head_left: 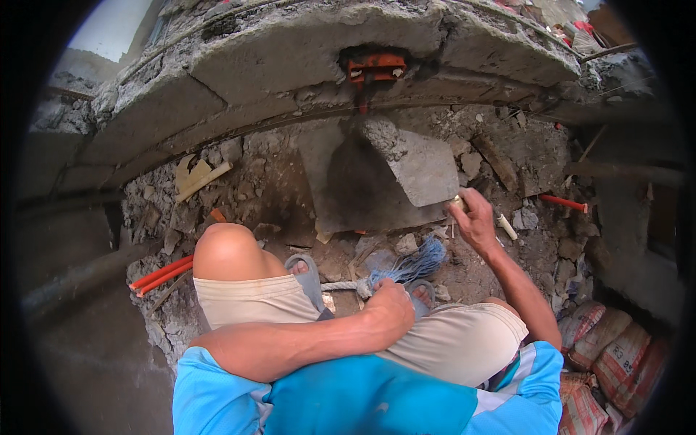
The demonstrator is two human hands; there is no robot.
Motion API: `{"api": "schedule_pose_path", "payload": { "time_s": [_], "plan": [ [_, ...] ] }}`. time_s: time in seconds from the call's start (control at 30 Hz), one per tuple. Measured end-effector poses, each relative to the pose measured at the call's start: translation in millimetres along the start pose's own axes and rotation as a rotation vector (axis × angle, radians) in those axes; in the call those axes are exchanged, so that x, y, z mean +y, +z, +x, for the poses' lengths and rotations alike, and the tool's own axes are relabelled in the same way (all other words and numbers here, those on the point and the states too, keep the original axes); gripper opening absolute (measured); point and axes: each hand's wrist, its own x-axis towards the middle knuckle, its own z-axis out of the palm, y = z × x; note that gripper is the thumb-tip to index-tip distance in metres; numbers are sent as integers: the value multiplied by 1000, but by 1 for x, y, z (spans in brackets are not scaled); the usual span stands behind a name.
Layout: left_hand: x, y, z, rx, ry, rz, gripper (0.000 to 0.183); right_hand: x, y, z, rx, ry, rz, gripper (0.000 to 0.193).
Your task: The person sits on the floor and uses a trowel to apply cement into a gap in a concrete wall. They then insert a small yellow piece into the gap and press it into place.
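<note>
My right hand (pixel 477 221) is closed round the pale handle of a trowel. The trowel's broad grey blade (pixel 429 172) reaches up and left, with a lump of wet mortar (pixel 384 136) near its far end. Beneath it a flat grey board (pixel 317 181) bears a dark patch. My left hand (pixel 390 308), also closed, rests between my knees on a bundle of frayed blue rope (pixel 419 262). A white twisted rope (pixel 341 286) runs left from that hand. In the wall ahead sits an orange electrical box (pixel 375 68), with dark wet-looking cement round it.
Broken rubble (pixel 272 177) covers the ground. Orange pipes lie at left (pixel 165 274) and right (pixel 564 203). A pale broken piece (pixel 199 177) leans at far left, and a white tube (pixel 507 227) lies beside my right hand. Filled sacks (pixel 605 348) are piled at lower right.
</note>
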Motion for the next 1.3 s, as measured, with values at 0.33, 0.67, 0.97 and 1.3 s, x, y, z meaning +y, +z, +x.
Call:
{"api": "schedule_pose_path", "payload": {
  "time_s": [0.33,0.67,0.97,1.3],
  "plan": [
    [3,-11,3,63,30,-5,18,-53,-95,101,-48,-69,-90,31],
    [7,-5,4,117,60,55,21,-67,-113,162,-147,-85,-193,35],
    [2,-21,7,-49,110,-4,34,-70,-120,184,-194,-149,-195,35],
    [-25,-26,7,109,118,-68,23,-88,-137,206,-290,-63,-208,34]
  ]
}}
